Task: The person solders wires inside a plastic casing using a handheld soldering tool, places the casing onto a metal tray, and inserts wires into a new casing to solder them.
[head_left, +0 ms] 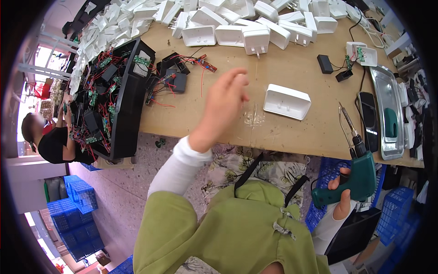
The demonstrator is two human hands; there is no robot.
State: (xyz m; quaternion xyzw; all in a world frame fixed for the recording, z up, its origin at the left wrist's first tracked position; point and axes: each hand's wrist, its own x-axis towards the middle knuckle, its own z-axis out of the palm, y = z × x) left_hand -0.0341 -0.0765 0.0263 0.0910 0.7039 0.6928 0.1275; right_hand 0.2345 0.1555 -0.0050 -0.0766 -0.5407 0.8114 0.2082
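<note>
My right hand [342,201] is wrapped round the handle of a dark green soldering gun [363,178]. The gun's metal tip and thin curved feed tube point up over the table's right front edge. Above the cardboard-covered table hovers my left hand [221,109], its fingers loosely bent and apart, with nothing visible in them. To the right of that hand lies a white plastic charger housing [287,101], its hollow side up with metal pins inside. Left of the hand are black battery-like blocks [175,81] wired to a small circuit board [204,63].
A black bin [125,100] full of wired boards stands at the left. White housings [198,35] are heaped along the back. At the right are an opened housing with a board [361,55], a phone [367,119] and a metal tray [385,91]. Another person [54,141] is far left.
</note>
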